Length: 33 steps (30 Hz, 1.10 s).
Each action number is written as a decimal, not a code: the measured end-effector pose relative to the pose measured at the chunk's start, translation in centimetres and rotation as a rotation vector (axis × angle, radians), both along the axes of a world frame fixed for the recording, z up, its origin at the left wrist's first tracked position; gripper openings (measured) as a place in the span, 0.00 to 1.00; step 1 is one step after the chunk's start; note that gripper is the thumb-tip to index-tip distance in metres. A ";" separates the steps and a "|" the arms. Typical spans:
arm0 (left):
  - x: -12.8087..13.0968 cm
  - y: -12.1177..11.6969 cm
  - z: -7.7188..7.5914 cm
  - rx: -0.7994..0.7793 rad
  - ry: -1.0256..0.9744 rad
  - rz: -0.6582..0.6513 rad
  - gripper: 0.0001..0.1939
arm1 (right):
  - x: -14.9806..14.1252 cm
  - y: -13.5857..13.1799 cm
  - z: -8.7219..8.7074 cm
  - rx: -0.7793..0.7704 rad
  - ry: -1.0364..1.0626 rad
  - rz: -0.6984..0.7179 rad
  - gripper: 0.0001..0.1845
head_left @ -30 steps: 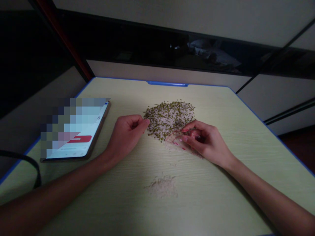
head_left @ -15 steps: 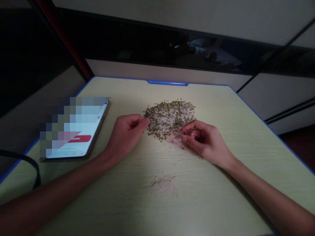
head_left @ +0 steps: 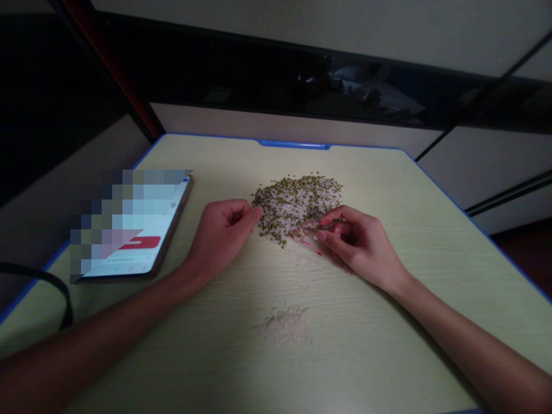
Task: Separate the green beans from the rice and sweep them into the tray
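Observation:
A mixed pile of green mung beans and pale rice-like grains [head_left: 297, 198] lies mid-table. My left hand [head_left: 226, 236] rests at the pile's left edge, fingers curled in and thumb pressed against them; whatever may be in the pinch is hidden. On the near right side of the pile, my right hand [head_left: 360, 244] is closed on a crumpled clear plastic bag [head_left: 308, 244] with red print. The bag lies low over the near edge of the pile, partly covered by my fingers. A smaller heap of pale grains [head_left: 284, 326] sits closer to me.
A lit tablet or large phone [head_left: 129, 253], partly pixelated, lies to the left. The pale wood-grain table [head_left: 388, 356] has a blue rim and a blue handle [head_left: 295, 145] at its far edge. A black cable [head_left: 47, 273] curves at left. Cabinet fronts [head_left: 495, 167] stand behind.
My right hand has shifted very slightly up and away with the plastic bag, whose folds have moved a little. My left hand stays in place.

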State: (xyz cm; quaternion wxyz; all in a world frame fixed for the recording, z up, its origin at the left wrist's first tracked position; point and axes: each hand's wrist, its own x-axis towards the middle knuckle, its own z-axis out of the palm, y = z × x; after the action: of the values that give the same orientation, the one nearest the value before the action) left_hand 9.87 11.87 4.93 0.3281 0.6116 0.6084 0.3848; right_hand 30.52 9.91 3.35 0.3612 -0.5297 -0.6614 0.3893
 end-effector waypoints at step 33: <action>0.0 0.1 0.0 -0.013 0.001 0.002 0.18 | 0.1 -0.2 -0.1 -0.002 -0.011 0.044 0.05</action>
State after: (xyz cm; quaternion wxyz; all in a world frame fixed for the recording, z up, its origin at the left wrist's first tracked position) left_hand 9.83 11.93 4.89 0.3315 0.6088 0.6117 0.3811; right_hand 30.67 9.72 3.20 0.3482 -0.5174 -0.6745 0.3950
